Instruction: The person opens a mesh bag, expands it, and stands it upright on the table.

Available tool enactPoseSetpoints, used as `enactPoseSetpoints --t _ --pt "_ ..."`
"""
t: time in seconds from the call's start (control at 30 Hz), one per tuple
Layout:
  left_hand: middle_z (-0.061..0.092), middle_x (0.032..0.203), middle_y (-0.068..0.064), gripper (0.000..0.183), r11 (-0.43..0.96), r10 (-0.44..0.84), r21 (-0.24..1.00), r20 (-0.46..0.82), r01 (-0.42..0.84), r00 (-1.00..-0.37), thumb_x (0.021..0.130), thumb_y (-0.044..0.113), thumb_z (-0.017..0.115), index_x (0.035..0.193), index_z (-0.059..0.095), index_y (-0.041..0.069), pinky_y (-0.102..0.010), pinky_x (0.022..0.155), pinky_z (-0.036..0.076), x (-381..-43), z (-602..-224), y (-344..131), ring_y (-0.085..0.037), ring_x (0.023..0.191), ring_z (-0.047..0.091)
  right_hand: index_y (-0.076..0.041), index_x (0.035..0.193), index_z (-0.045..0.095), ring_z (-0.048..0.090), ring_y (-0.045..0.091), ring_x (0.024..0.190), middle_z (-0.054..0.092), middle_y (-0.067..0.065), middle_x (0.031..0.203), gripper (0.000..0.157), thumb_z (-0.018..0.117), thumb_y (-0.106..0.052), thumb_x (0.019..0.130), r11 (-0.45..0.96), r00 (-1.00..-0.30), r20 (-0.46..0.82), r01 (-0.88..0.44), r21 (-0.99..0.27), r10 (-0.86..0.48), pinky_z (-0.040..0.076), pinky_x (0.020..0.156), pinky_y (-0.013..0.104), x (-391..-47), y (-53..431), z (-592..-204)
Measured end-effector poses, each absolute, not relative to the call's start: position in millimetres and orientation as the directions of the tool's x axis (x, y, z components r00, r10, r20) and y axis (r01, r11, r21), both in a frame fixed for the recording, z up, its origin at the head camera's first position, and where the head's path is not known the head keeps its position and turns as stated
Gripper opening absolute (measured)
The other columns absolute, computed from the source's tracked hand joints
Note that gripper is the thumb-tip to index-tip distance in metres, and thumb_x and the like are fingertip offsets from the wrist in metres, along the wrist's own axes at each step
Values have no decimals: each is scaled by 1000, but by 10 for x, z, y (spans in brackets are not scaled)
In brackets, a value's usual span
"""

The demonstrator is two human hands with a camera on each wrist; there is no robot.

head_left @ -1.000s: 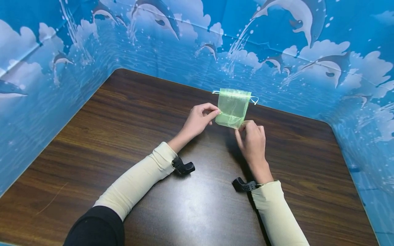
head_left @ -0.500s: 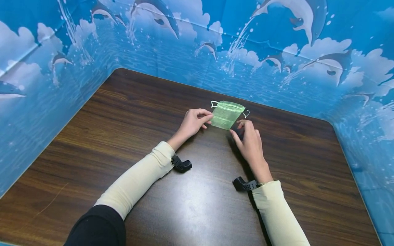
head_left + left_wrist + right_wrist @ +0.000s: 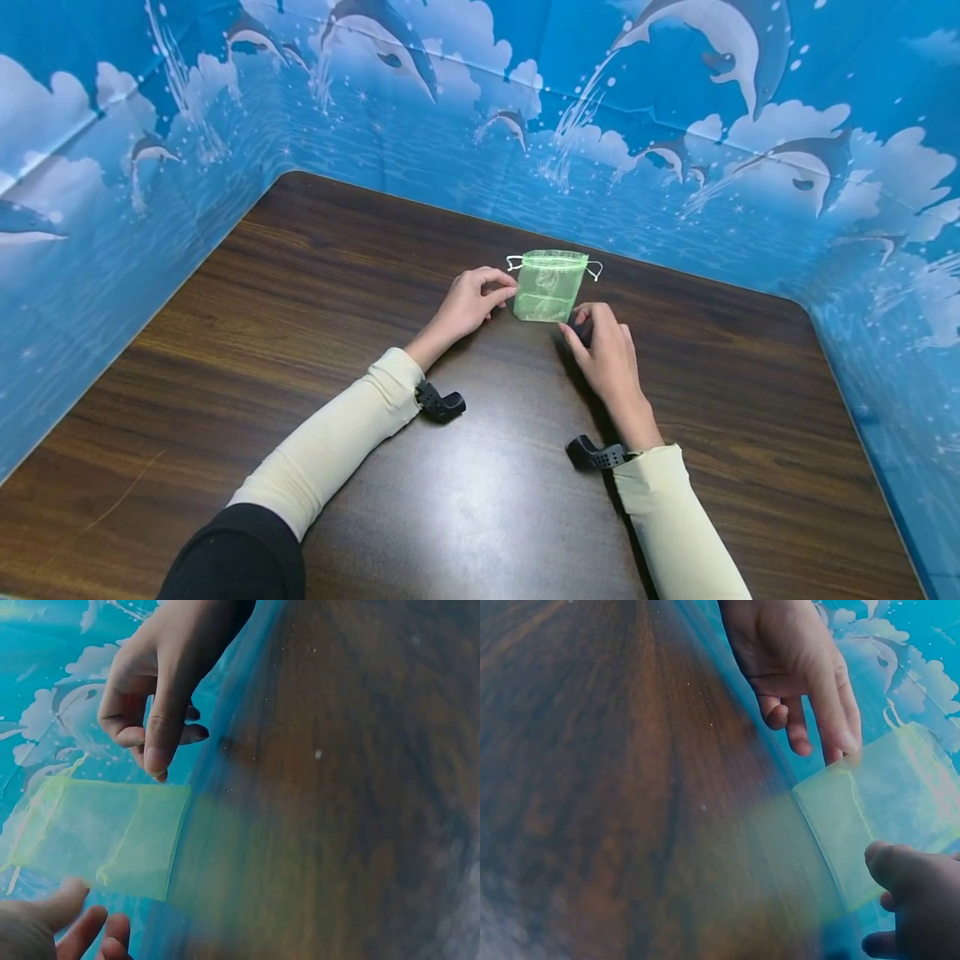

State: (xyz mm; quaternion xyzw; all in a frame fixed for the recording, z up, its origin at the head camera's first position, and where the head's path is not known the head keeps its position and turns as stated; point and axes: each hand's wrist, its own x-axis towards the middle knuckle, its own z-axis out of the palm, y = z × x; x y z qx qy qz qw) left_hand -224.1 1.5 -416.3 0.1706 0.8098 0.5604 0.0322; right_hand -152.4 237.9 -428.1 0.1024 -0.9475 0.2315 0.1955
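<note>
A sheer green drawstring bag [image 3: 549, 292] with white cords appears to stand on its bottom edge, its mouth upward. My left hand [image 3: 467, 307] is at the bag's left edge; in the right wrist view, the left fingertips [image 3: 846, 742] meet that edge. Thumb and fingers of this hand look spread in the left wrist view. My right hand [image 3: 607, 346] is beside the lower right corner, thumb and index finger apart, gripping nothing. Whether its tips touch the corner, I cannot tell.
A dark wood-grain table [image 3: 360, 267] lies beneath. Behind the table hangs a blue dolphin-printed cloth [image 3: 420, 142], close to the far edge. Black wrist cameras [image 3: 442, 406] stick out inward from both sleeves.
The green drawstring bag came down from between both hands to the table, tilted back, then became more upright. Both hands loosened their pinch; the right fingers spread off the corner.
</note>
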Motion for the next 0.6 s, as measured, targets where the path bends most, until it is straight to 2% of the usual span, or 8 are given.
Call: enactPoseSetpoints --t 0.13,0.27,0.43,0.5,0.6 --pt "72 105 -10 23 317 328 919 126 234 -936 101 24 71 115 75 7 -23 62 46 -2238 -4169 48 -27 74 68 -6 104 55 56 25 80 67 12 114 24 73 -23 100 858 -918 383 -279 -431 -106 36 74 41 -1532 2376 -4299" --pt "70 105 -10 18 321 325 906 167 275 -931 101 19 71 111 76 5 -22 66 47 -2217 -4180 77 -24 76 66 -7 104 57 57 25 81 66 12 116 23 71 -24 101 840 -932 352 -260 -476 -89 38 77 42 -1527 2366 -4294" --pt "68 101 -8 17 357 334 861 244 362 -910 100 17 71 111 76 6 -24 70 45 -2212 -4165 88 -16 76 57 -6 125 54 62 28 82 64 16 120 35 66 -30 104 777 -960 279 -169 -607 10 46 75 41 -1537 2372 -4300" --pt "68 101 -8 19 381 347 843 249 379 -904 100 18 70 113 76 6 -25 71 44 -2216 -4166 88 -15 76 55 -6 131 54 61 28 83 62 16 116 39 64 -33 105 758 -968 248 -144 -636 24 46 72 40 -1541 2377 -4313" --pt "69 105 -8 21 402 370 833 233 381 -899 101 20 69 116 76 7 -25 72 45 -2215 -4162 82 -14 76 54 -7 132 56 56 27 84 60 15 110 39 62 -35 106 755 -975 223 -134 -642 16 43 73 39 -1548 2382 -4323"
